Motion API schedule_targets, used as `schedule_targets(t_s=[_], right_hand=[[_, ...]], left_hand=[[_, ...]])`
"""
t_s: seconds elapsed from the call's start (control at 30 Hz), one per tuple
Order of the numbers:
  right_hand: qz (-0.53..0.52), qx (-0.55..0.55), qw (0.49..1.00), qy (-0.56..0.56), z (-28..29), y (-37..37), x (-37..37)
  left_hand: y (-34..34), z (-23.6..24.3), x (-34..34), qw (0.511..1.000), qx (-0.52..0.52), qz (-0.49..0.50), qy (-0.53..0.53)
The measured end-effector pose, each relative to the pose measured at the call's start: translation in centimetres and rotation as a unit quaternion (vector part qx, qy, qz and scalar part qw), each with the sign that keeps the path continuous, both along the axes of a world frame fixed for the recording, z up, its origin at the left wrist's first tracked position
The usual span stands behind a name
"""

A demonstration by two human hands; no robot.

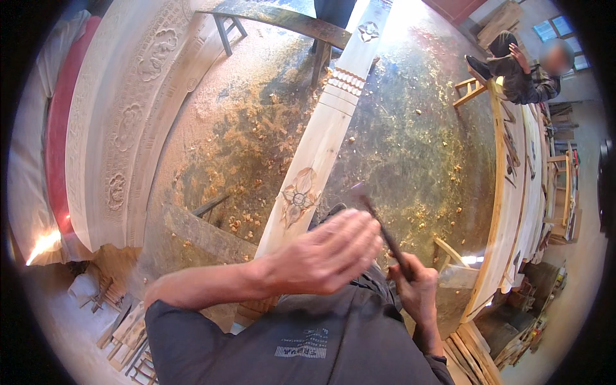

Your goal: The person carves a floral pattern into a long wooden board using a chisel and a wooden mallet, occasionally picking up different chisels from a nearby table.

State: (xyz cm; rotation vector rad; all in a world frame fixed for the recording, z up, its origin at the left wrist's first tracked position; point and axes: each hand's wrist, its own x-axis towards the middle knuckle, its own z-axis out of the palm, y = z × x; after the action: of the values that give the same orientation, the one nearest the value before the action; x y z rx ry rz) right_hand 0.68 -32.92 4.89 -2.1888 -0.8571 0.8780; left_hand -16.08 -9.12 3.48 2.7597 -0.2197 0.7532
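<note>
In my right hand (417,285) is a long, dark, chisel-like tool (387,237), its slightly wider flat end pointing up and away from me. My fingers wrap round the lower part of it. My left hand (330,250) is raised left of the tool, fingers stretched out and held side by side, a little blurred and with nothing visible in them. Beneath and beyond that hand runs a long pale wooden plank (321,138). A carved flower (299,196) decorates its near part, with a row of carved scallops (346,81) farther up.
A wooden trestle (276,25) supports the plank's far part. Wood shavings (237,224) litter the dark floor. Large carved panels (131,122) lean at the left. To the right, a long workbench (494,212) carries boards and tools, and another person (526,77) sits by its far end.
</note>
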Motion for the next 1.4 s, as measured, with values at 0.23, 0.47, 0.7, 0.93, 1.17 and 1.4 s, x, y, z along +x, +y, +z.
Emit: schedule_targets(t_s=[0.23,0.47,0.7,0.93,1.17,1.4], right_hand=[[-0.151,0.064,0.979,0.122,-1.1,-0.4,1.6],[-0.105,0.059,0.981,0.155,-2.0,0.8,1.0],[-0.134,0.105,0.966,0.195,-2.6,1.0,1.0],[-0.126,0.065,0.974,0.179,-2.2,1.3,1.3],[-0.112,0.063,0.976,0.174,-2.5,1.8,1.7],[-0.083,0.061,0.979,0.174,-2.0,2.7,1.5]], left_hand=[[-1.2,2.1,-5.7,0.934,-0.180,0.204,0.231],[-1.3,2.0,-5.3,0.960,-0.096,0.035,0.262],[-1.7,0.8,-5.8,0.970,-0.188,-0.019,0.154],[0.8,1.4,-6.2,0.967,-0.174,0.060,0.175],[3.0,1.2,-5.8,0.956,-0.151,0.100,0.231],[2.1,0.5,-3.6,0.954,-0.138,-0.027,0.263]])
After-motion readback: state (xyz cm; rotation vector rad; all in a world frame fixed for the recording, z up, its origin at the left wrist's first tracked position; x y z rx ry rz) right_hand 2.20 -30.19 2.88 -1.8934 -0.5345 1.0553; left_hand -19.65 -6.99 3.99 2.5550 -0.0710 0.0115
